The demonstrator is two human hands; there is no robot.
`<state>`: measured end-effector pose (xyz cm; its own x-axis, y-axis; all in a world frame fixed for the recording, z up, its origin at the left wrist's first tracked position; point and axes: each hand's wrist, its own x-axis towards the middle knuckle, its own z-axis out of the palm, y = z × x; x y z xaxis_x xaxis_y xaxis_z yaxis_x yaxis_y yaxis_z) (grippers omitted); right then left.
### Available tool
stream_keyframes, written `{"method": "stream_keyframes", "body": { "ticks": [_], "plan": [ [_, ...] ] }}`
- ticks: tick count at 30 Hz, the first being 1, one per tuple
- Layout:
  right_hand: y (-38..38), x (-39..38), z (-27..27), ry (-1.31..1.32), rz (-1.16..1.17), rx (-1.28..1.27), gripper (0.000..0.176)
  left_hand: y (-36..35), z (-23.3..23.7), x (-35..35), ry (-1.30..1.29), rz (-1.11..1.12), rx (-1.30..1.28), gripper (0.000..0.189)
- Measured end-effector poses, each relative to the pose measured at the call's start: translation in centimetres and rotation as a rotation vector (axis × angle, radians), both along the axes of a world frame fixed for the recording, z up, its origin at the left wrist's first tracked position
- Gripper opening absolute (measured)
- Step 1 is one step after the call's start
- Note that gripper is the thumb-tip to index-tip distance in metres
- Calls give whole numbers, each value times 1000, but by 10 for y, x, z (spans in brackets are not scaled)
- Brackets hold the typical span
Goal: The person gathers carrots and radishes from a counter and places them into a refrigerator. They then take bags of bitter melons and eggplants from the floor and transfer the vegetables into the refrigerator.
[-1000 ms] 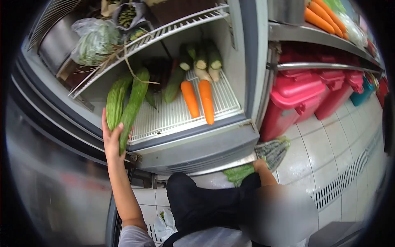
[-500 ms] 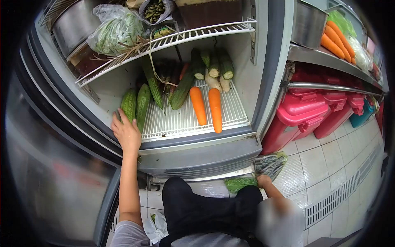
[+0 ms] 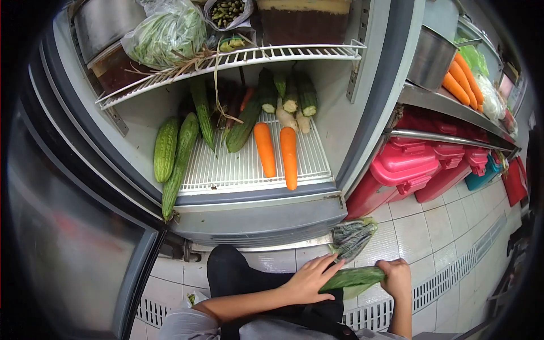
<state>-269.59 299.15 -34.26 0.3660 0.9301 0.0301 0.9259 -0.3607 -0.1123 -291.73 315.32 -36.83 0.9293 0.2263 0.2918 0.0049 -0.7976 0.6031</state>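
Note:
My right hand [image 3: 395, 277] is wrapped round one end of a long green gourd [image 3: 357, 276], with thin greenish plastic hanging below it. At the other end my left hand [image 3: 313, 279] lies with its fingers spread, fingertips right at the gourd. Both hands are over my lap, in front of the opened fridge. On the floor just beyond is a plastic bag of dark green vegetables [image 3: 354, 235]. Inside the fridge, two bumpy bitter gourds [image 3: 165, 150] lie at the left, and two carrots [image 3: 264, 150] lie on the lower wire rack [image 3: 226, 173].
Cut green gourds [image 3: 290, 96] lie at the back of the rack. The upper wire shelf [image 3: 243, 58] holds bagged greens [image 3: 170, 37] and a metal pot [image 3: 107, 28]. The fridge door [image 3: 73, 238] stands open at left. Red lidded bins [image 3: 402, 164] line the right, below a steel counter [image 3: 459, 107].
My left hand has left the bitter gourds in the fridge and come down to my lap. My right hand has raised the green gourd from near the floor. One bitter gourd now overhangs the fridge's front edge.

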Motion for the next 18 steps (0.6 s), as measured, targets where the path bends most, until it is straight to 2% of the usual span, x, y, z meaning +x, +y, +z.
{"method": "stream_keyframes", "body": {
  "ticks": [2,4,5,6,7,8,9,10,11,12,13,14,16,17,18],
  "plan": [
    [9,-18,17,189,246,221,19,-2,-4,9,92,-5,17,83],
    [18,-29,11,275,379,289,25,11,6,13,35,-142,-193,77],
    [23,-35,10,302,410,309,25,31,19,13,-134,-67,-161,63],
    [25,-44,9,332,439,326,25,61,53,10,-290,122,-216,46],
    [26,-50,6,374,439,344,31,100,67,7,-334,333,-204,33],
    [28,-59,3,359,436,421,30,134,97,9,-397,626,-214,27],
    [27,-65,-4,371,384,438,29,191,116,7,-306,748,190,28],
    [24,-71,-11,383,331,458,28,233,125,12,-317,988,485,34],
    [22,-77,-17,377,332,463,28,272,130,16,-86,1208,538,44],
    [19,-81,-23,385,264,489,26,308,125,23,144,1311,493,55],
    [15,-85,-28,395,194,514,25,343,127,25,395,1079,207,60],
    [13,-86,-31,388,196,524,25,345,134,32,384,1080,214,60],
    [8,-88,-35,368,94,537,24,344,143,47,360,892,280,54],
    [7,-89,-36,367,75,555,23,355,148,45,358,888,286,54],
    [7,-88,-36,367,71,563,23,378,153,38,382,786,325,49]
  ]
}}
